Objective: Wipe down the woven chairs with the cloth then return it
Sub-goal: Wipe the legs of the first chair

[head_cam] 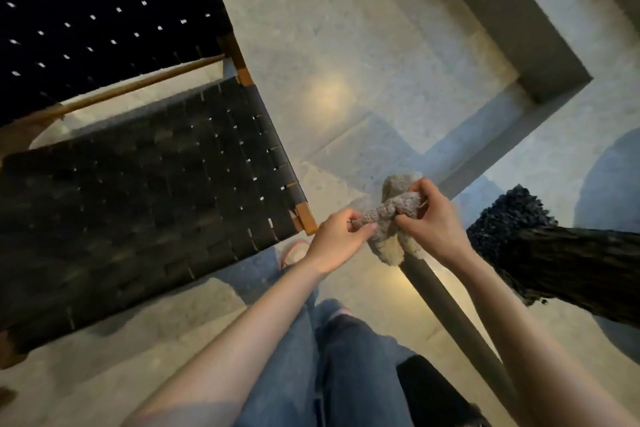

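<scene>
both hands hold the cloth (388, 218) in the air over the floor (346, 45) — left hand (341, 236) pinches one twisted end, right hand (429, 215) grips the other. the woven chair (138, 191) stands just beside, at nine o'clock.

Pale grey speckled stone floor (311, 28), glossy, with warm light patches. Black woven-strap chair with brown wooden frame (138, 211) stands on it at left. Pink-and-white shoe (294, 251) is on the floor just beside the chair's front corner. Grey raised angular ledge (540, 55) runs along the upper right. Shaggy black object (512, 218) at right, base unclear.
</scene>
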Action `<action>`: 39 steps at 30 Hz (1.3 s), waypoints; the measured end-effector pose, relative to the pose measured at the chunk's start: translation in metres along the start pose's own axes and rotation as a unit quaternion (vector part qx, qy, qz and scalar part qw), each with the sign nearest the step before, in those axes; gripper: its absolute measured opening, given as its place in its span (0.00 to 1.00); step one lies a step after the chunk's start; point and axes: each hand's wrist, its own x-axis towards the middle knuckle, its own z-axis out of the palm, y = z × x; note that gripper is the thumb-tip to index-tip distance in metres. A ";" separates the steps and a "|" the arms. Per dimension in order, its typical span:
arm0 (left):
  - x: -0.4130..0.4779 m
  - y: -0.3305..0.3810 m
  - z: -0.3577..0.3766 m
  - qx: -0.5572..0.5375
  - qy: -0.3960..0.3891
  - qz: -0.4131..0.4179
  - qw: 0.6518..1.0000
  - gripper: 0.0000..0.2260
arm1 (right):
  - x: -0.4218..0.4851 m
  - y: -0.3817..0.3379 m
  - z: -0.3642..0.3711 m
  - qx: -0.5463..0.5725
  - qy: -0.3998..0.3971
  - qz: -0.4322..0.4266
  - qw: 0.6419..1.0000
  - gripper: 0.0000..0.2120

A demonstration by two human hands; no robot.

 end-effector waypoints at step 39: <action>0.129 -0.276 0.035 -0.216 0.318 0.002 0.923 0.09 | 0.185 0.133 0.212 -0.157 -0.304 -0.324 0.882 0.09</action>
